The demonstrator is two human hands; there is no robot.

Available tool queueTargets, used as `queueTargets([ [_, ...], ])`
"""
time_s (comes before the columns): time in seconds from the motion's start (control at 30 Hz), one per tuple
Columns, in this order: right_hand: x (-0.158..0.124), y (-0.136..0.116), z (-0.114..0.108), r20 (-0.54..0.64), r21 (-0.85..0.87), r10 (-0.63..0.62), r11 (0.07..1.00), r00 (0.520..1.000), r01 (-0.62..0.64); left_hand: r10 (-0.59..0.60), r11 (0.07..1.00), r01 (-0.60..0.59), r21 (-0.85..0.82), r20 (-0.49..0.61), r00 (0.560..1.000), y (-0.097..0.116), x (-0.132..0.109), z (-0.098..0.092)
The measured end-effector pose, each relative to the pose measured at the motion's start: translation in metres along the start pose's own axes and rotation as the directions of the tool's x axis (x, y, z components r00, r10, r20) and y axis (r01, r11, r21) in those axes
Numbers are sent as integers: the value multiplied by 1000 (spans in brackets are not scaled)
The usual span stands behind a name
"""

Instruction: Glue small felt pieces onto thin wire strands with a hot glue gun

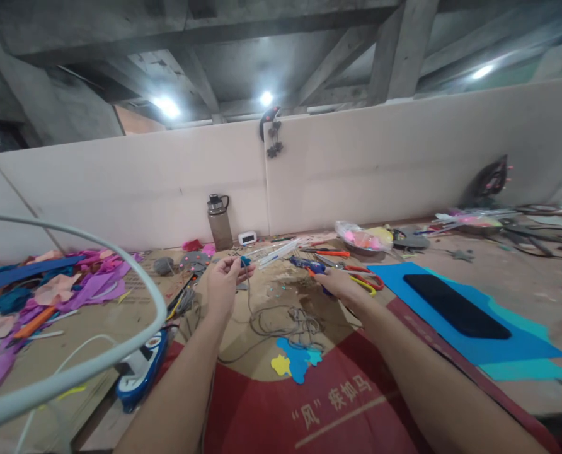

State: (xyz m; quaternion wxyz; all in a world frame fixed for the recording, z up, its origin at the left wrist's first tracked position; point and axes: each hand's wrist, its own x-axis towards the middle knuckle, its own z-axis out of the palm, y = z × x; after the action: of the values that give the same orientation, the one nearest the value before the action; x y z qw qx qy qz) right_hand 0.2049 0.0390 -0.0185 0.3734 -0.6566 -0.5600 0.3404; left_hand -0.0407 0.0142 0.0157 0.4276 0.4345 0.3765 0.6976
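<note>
Between the fingertips of my left hand [224, 280] is a small dark teal piece [246, 260], too small to make out fully. A grey cord [249, 296] hangs from that hand down to a loose grey coil [288, 323] on the cardboard. My right hand [335, 282] is closed round a blue glue gun [300, 261] with an orange part, its nozzle pointing left toward the piece. Below the coil lie blue, yellow and light-blue foam cutouts [295, 360]. Scissors with orange and yellow handles [373, 277] rest just beyond my right hand.
Blue foam sheets [536, 343] bear a black phone [455, 306] at right. A blue-white power strip [142, 372] sits at left under a pale curved tube [155, 293]. Coloured scraps [92, 290] pile at far left. A bottle [220, 227] and small clock [247, 238] stand by the partition.
</note>
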Motion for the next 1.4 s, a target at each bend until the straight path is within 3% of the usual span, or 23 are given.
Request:
queueTargets([
  [0.07, -5, -7, 2, -8, 261, 6, 965, 1000, -4, -7, 1000, 7, -23, -15, 1000, 0, 0, -1],
  [0.17, -15, -19, 6, -8, 555, -110, 826, 994, 96, -23, 998, 21, -53, -36, 999, 1, 0, -3],
  [0.23, -24, -26, 9, -16, 676, -197, 720, 980, 156, -36, 998, 33, -45, -52, 998, 1, 0, -4],
  [0.3, -33, -32, 12, -5, 694, -257, 695, 966, 189, -46, 999, 46, 0, -79, 996, 1, 0, -5],
  [0.47, -56, -43, 15, 71, 640, -365, 730, 928, 237, -54, 995, 63, 79, -121, 991, -1, 0, -5],
  [0.6, -68, -46, 15, 34, 493, -447, 786, 894, 374, -47, 996, 54, 64, -99, 994, -4, -3, -3],
  [0.73, -74, -47, 20, 7, 378, -545, 777, 838, 503, -34, 995, 43, 92, -98, 995, -6, -4, -1],
  [0.97, -80, -48, 18, 0, 66, -612, 789, 791, 611, -35, 992, 46, 118, -90, 995, -7, -7, 3],
  [1.4, -78, -43, 24, 34, 39, -664, 747, 747, 663, -32, 993, 42, 112, -85, 996, -7, -7, 3],
])
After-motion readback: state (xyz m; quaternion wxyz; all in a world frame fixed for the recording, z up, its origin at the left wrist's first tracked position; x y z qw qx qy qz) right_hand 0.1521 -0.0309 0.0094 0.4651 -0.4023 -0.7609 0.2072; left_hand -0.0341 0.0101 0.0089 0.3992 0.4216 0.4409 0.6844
